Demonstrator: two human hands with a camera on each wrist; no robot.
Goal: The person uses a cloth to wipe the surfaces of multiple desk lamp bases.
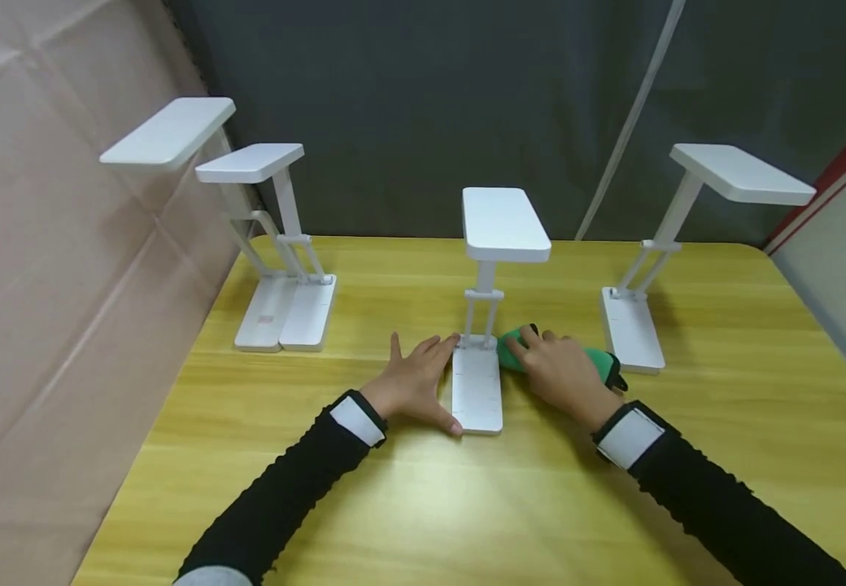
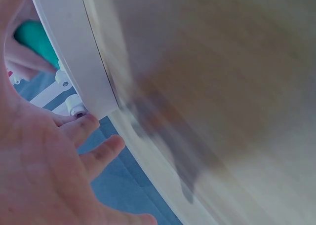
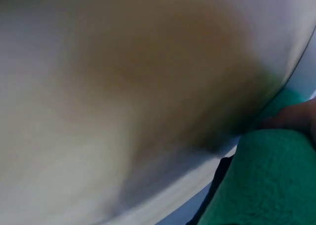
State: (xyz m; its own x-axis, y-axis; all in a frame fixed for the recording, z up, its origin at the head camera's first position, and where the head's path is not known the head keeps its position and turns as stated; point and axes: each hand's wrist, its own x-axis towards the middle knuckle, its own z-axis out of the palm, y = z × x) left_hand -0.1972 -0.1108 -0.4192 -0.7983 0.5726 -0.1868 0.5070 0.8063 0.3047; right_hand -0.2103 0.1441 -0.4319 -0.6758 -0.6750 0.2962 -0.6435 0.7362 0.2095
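A white folding desk lamp (image 1: 503,221) stands upright at the middle of the table, its flat head raised over a narrow base (image 1: 477,395). Along the left side of that base lies my left hand (image 1: 417,382), fingers spread, thumb at the near corner and a fingertip by the hinge. The left wrist view has those fingers (image 2: 79,131) at the hinge end. My right hand (image 1: 558,373) holds a green cloth (image 1: 599,360) with black ends against the base's right side. Close up, the cloth (image 3: 266,180) looks fuzzy with a dark edge.
Two more white lamps, one taller (image 1: 170,134) and one shorter (image 1: 250,164), stand side by side at the left. Another lamp (image 1: 741,172) stands at the right. Behind the wooden table (image 1: 408,505) hangs a dark curtain (image 1: 394,106); a pale fabric wall (image 1: 64,285) borders the left.
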